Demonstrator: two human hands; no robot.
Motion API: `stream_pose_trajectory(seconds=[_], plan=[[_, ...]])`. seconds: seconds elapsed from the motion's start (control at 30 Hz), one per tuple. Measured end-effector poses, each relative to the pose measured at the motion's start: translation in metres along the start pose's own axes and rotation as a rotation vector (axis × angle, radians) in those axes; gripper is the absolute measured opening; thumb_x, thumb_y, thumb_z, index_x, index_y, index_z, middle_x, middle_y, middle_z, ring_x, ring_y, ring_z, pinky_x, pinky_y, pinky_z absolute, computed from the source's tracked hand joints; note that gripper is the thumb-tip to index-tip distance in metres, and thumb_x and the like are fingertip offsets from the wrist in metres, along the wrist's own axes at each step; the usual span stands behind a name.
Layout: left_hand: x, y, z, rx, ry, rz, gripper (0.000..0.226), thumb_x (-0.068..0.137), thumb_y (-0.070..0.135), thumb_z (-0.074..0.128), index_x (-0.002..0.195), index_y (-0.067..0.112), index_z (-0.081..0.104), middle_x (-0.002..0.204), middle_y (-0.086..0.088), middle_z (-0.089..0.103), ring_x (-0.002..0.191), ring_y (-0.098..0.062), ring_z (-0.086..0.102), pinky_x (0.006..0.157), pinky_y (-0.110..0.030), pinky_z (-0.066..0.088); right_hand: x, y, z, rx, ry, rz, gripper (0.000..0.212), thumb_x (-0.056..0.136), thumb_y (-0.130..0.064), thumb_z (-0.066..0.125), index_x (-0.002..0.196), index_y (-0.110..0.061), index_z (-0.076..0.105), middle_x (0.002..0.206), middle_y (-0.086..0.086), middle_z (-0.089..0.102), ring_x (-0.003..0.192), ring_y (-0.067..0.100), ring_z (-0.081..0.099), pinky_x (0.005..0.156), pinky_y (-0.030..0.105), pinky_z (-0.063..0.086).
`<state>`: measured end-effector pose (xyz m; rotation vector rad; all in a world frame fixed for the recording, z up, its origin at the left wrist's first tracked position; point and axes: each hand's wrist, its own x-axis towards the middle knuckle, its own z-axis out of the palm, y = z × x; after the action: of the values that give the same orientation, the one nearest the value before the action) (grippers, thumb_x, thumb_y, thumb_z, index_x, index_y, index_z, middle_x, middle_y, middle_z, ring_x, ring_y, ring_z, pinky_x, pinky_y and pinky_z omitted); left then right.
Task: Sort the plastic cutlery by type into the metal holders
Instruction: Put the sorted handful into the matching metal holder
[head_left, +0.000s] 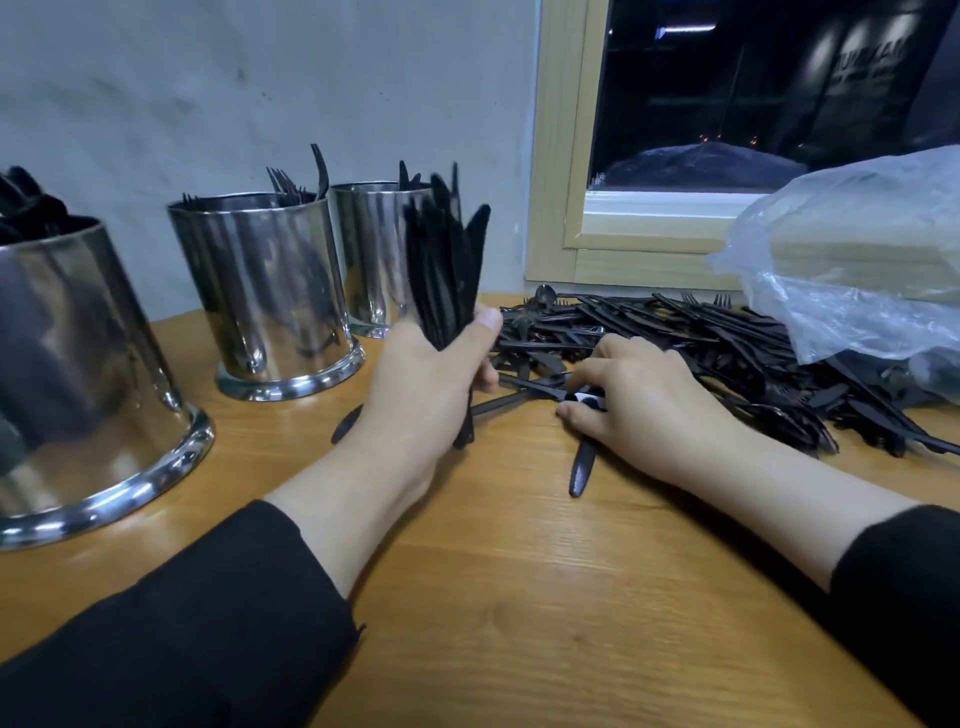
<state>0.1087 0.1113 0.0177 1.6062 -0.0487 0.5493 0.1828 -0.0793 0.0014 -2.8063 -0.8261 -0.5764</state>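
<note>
My left hand (426, 379) grips an upright bundle of black plastic knives (447, 260), blades up. My right hand (639, 405) lies palm down at the near edge of the pile of black cutlery (717, 353), its thumb and fingers pinching a knife (582, 462) that lies flat on the table. Three metal holders stand on the left: a near one (88, 374) with dark pieces inside, a middle one (265, 291) with forks, and a far one (369, 249) with knives, just behind the bundle.
The wooden table (519, 597) runs to a grey wall at the back. A crumpled clear plastic bag (857, 249) lies over the pile's right side. A window frame (561, 156) stands behind the pile. One loose piece (345, 423) lies beside my left wrist.
</note>
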Motion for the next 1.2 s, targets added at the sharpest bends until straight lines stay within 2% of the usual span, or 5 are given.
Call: stream_pose_trajectory(seconds=[0.23,0.63,0.87,1.1,1.2], plan=[[-0.010,-0.005,0.006,0.158,-0.222,-0.071,0.027,0.101,0.035,0.061,0.080,0.018,0.057,0.058,-0.004,0.056,0.059,-0.018,0.054,0.068,-0.039,0.049,0.000,0.001,0.002,0.049,-0.031,0.116,0.028,0.089,-0.048,0.064,0.109,-0.030,0.067,0.100,-0.007,0.049,0.111,0.021,0.050,0.084,0.039,0.037],[0.003,0.006,-0.005,-0.026,0.003,0.024,0.018,0.101,0.028,0.063,0.085,0.019,0.065,0.057,0.000,0.041,0.052,-0.019,0.039,0.058,-0.035,0.038,-0.006,-0.002,-0.006,0.045,-0.004,0.034,0.006,0.091,-0.033,0.063,0.090,-0.029,0.066,0.095,-0.011,0.060,0.102,0.016,0.050,0.082,0.037,0.033],[0.012,0.010,-0.015,0.070,0.093,0.092,0.038,0.103,0.028,0.059,0.097,-0.009,0.059,0.057,-0.001,0.052,0.053,-0.019,0.051,0.056,-0.031,0.046,-0.003,0.005,-0.014,0.007,0.187,-0.033,0.007,0.092,-0.019,0.059,0.089,-0.024,0.063,0.084,-0.009,0.064,0.091,0.020,0.052,0.081,0.039,0.034],[0.008,0.010,-0.015,0.316,0.084,0.137,0.022,0.102,0.032,0.058,0.093,0.021,0.074,0.087,0.013,0.077,0.087,-0.005,0.071,0.088,-0.027,0.055,-0.007,0.007,-0.029,0.152,0.423,-0.304,0.011,0.099,-0.004,0.057,0.102,-0.013,0.064,0.093,0.000,0.063,0.085,0.026,0.052,0.075,0.043,0.043],[0.004,0.013,-0.013,0.412,-0.054,0.146,0.017,0.102,0.034,0.058,0.094,0.030,0.072,0.094,0.010,0.077,0.092,0.000,0.068,0.078,-0.014,0.048,-0.011,-0.002,-0.034,0.228,0.444,-0.389,0.010,0.097,0.001,0.059,0.102,-0.007,0.064,0.093,0.002,0.062,0.084,0.025,0.053,0.077,0.033,0.043]])
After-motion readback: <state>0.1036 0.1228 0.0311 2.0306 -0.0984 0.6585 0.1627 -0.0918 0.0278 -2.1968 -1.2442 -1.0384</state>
